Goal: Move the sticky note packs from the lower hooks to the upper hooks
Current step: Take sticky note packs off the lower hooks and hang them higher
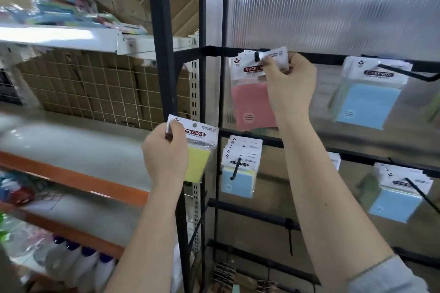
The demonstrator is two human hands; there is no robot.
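Observation:
My right hand (289,83) pinches the white header card of a pink sticky note pack (250,104) at the upper left hook (256,56), with the hook tip poking through the card. Level with the lower bar and left of the rack, my left hand (166,157) grips a yellow sticky note pack (198,164) by its header. Several blue and yellow packs (240,173) hang on the lower left hook (235,169). More blue packs hang on the upper right hook (367,100) and the lower right hook (396,200).
The black rack frame (162,54) stands between a ribbed plastic panel (333,7) and white and orange shelves (71,178) at left. Bottles (78,261) stand on the lower shelf. Bare black hooks (289,235) jut out below the lower packs.

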